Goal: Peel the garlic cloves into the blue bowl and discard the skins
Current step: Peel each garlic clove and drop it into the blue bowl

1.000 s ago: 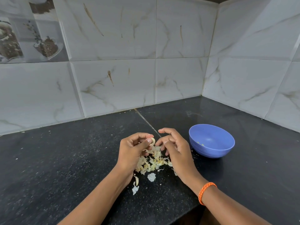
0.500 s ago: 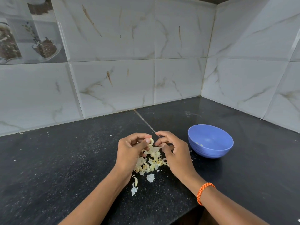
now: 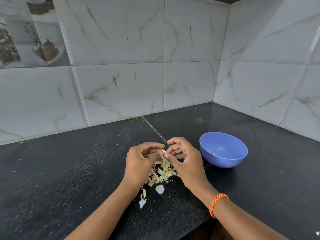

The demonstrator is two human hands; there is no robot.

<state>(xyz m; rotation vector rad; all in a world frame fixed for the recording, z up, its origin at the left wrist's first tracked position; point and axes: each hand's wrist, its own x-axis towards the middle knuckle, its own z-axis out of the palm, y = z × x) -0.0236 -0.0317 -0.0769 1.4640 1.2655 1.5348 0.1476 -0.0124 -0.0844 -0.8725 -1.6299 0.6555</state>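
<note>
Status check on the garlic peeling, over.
Left hand and right hand pinch one garlic clove above the skin pile. Blue bowl to the right, path clear.

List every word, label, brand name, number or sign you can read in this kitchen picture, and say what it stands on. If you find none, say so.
None: no readable text shows anywhere.
Blue bowl: plain, no label or brand.
Decorative wall tile: printed picture only, no words.
Orange wristband: braided cord, no lettering.
Marble-look wall tiles: veins and brownish streaks, not writing.
Black countertop: specks and garlic skins, no marks to read.
</note>
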